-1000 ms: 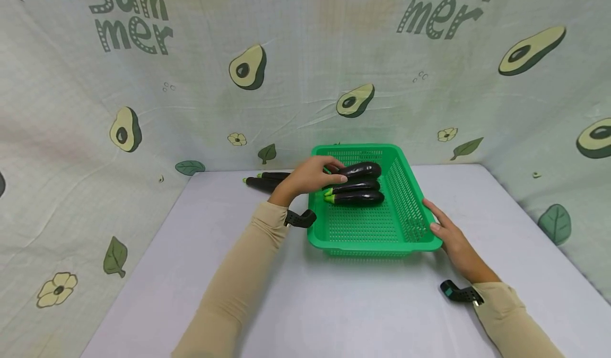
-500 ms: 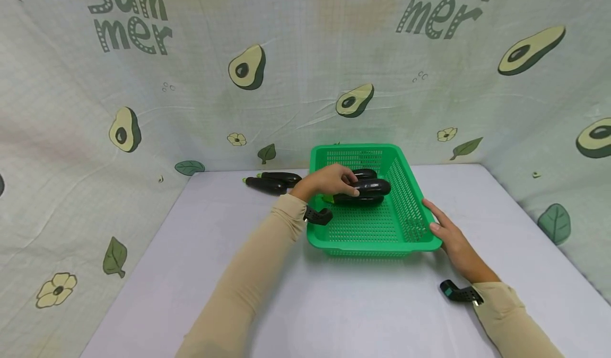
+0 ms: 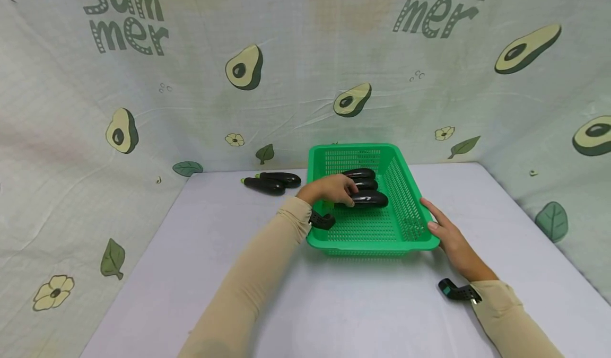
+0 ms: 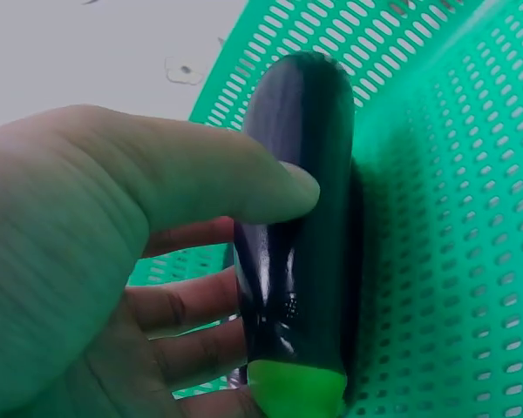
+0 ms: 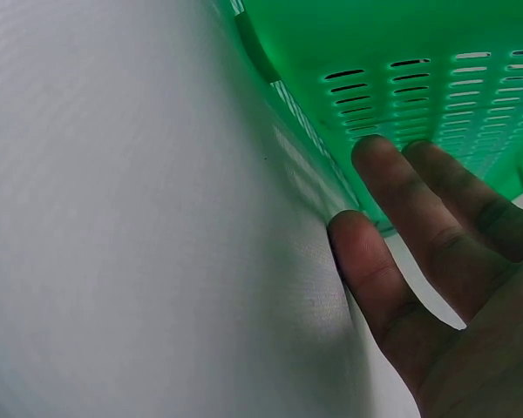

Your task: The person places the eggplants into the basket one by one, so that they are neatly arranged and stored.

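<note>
In the head view my left hand reaches into a green plastic basket and grips a glossy dark eggplant, the nearest in the row. In the left wrist view the thumb lies across the top of this eggplant and the fingers curl along its side; its bright green cap points toward the wrist. Another dark edge shows beneath it. Two more eggplants lie behind it in the basket. My right hand rests against the basket's right side, with extended fingers on the outer wall in the right wrist view.
Two eggplants lie side by side on the white table, left of the basket. A cloth backdrop printed with avocados and leaves hangs behind the table. The basket's raised slotted walls surround the left hand.
My left hand has carried the eggplant from the back of the row over the others to the front side, toward me. The right hand and the basket have stayed in place.
</note>
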{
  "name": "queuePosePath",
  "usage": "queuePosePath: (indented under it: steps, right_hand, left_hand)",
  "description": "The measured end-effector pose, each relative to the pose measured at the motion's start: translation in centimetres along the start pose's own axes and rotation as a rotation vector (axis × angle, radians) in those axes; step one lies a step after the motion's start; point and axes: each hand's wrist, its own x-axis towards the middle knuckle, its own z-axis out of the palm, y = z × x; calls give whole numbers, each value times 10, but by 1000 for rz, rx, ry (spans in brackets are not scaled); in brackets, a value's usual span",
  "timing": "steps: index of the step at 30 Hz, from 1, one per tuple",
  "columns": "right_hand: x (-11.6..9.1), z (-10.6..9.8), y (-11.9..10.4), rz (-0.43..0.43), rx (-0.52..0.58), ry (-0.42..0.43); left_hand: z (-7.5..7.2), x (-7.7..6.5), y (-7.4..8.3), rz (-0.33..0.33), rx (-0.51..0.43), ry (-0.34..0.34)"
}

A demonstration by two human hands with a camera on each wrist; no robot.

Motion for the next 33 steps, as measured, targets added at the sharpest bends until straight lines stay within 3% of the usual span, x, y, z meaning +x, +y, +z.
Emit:
queuePosePath:
  steps: [25, 33]
  right_hand:
    - [0, 1, -4, -21, 20, -1]
    - [0, 1, -3, -30, 39, -3]
  left_hand:
    - [9, 4, 1, -69, 172, -1]
    - [10, 2, 4, -98, 249, 29]
